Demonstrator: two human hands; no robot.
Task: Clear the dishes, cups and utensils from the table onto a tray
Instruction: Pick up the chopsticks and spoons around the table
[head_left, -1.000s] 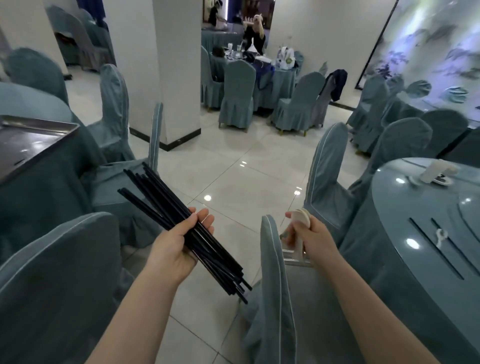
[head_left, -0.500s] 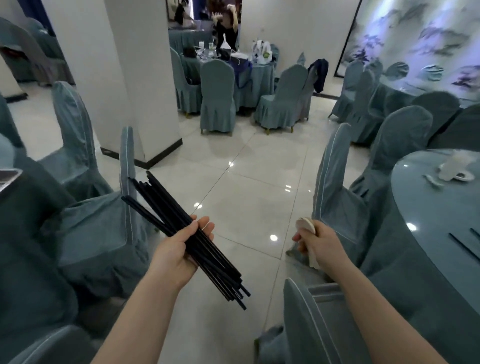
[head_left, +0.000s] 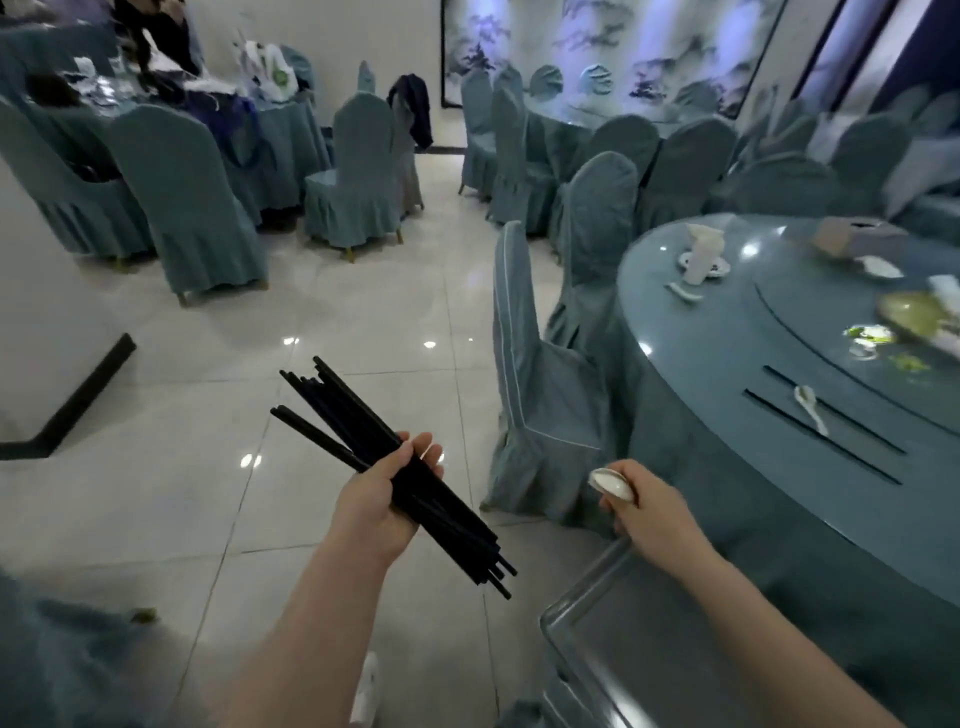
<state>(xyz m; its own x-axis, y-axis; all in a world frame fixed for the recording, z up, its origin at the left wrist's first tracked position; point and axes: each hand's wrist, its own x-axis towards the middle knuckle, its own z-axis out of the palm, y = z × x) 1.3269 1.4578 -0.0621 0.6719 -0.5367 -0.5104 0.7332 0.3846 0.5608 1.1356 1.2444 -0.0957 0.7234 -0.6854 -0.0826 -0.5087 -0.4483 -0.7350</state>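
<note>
Head view: the person stands on the pale tiled floor (head_left: 218, 488) beside a big round table (head_left: 727, 467) draped in blue-grey cloth. The left hand (head_left: 379, 499) is wrapped around a thick bundle of black chopsticks (head_left: 363, 441), fingers curled over the top, the sticks slanting up to the left and fanning a little at the far end. The right hand (head_left: 649, 512) is closed around some white spoons (head_left: 613, 480), whose ends poke out past the thumb; I cannot tell how many. Under that forearm lies a metal tray (head_left: 597, 613) with a raised rim, near the table's edge. On the table two more single chopsticks (head_left: 821, 436) lie side by side with a white spoon (head_left: 810, 408) across them, and farther off stand a white cup (head_left: 701, 257) on a saucer and a greenish dish (head_left: 914, 312). A covered chair (head_left: 535, 384) stands just beside the table.
</note>
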